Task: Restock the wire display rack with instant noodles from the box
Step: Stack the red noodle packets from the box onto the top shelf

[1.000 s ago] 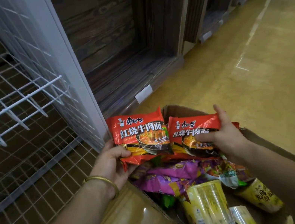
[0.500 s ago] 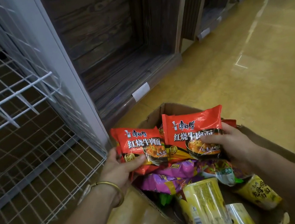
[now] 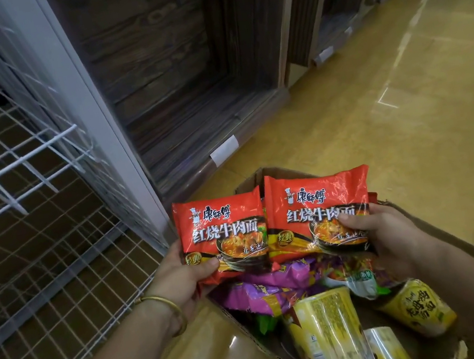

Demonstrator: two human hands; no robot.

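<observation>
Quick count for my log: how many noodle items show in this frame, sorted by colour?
Red noodle packets: 2, one in the left hand grip, one in the right hand grip.
Purple noodle packets: at least 2, overlapping in the cardboard box.
Yellow noodle cups: 3, in the box.
Total: at least 7.
</observation>
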